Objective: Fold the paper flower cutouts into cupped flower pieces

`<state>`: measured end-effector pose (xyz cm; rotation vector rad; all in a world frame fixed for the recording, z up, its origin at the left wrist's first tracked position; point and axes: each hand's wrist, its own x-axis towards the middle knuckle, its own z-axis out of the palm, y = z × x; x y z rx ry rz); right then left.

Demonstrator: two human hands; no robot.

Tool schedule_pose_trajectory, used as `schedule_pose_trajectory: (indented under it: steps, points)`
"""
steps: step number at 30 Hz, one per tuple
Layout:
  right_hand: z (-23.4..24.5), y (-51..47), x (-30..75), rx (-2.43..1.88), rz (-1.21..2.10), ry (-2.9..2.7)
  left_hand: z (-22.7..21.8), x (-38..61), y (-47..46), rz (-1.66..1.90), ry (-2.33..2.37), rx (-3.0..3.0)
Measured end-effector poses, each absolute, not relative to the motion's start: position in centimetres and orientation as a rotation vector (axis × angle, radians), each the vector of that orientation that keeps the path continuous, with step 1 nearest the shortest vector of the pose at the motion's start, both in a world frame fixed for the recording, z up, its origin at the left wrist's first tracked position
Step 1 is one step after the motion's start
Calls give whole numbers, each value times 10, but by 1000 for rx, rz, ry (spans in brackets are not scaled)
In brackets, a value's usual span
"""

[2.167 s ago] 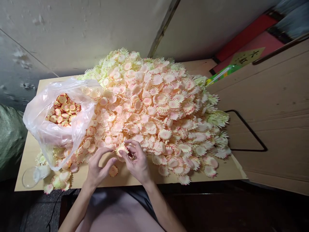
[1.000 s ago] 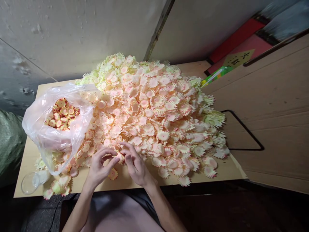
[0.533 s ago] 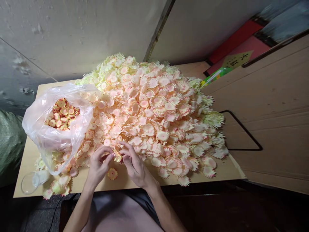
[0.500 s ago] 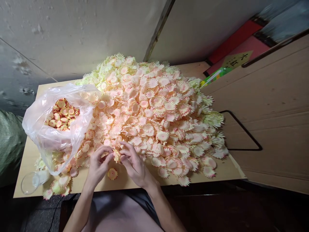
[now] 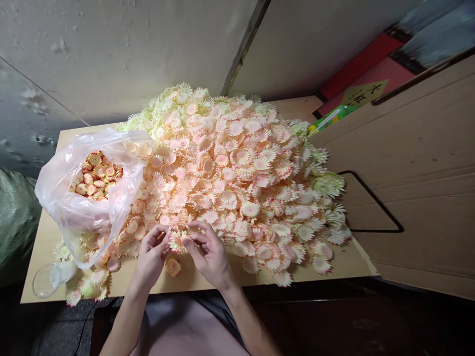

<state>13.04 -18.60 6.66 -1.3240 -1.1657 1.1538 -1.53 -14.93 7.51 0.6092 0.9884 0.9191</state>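
Observation:
A big heap of cream and pink fabric flower heads [image 5: 237, 163] covers most of the pale wooden table [image 5: 48, 237]. At the heap's near edge, my left hand [image 5: 151, 256] and my right hand [image 5: 208, 252] meet, and both pinch one small flower head [image 5: 175, 241] between their fingertips. A single loose flower [image 5: 172, 267] lies flat on the table just below my hands. To the left stands an open clear plastic bag [image 5: 85, 198] holding several orange and red flower heads.
A clear round lid or cup [image 5: 46, 279] sits at the table's near left corner. Grey walls rise behind the table. Brown cardboard or board panels [image 5: 419, 163] stand at the right, with a black wire frame [image 5: 374, 202] against them. My lap is below the table edge.
My hands have drawn slightly toward me and to the left, off the heap's edge. The flower head between my fingertips now faces up and shows more fully.

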Motion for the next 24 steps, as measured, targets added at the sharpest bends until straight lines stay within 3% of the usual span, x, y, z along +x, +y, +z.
schedule_pose_trajectory:
  steps: [3, 7, 12, 16, 24]
  points:
    - [67, -190, 131, -1355, 1110, -1143, 77, -23, -141, 990, 1019, 546]
    - [62, -197, 146, -1372, 1083, -1050, 74, -54, -119, 1356, 1204, 559]
    - [56, -191, 157, -1297, 1175, -1004, 74, -74, -106, 1179, 1542, 1362]
    - [57, -185, 152, -1271, 1190, -1067, 79, -58, -115, 1194, 1543, 1802]
    - [62, -182, 146, -1331, 1191, -1242, 81, -22, -141, 931, 1118, 1249]
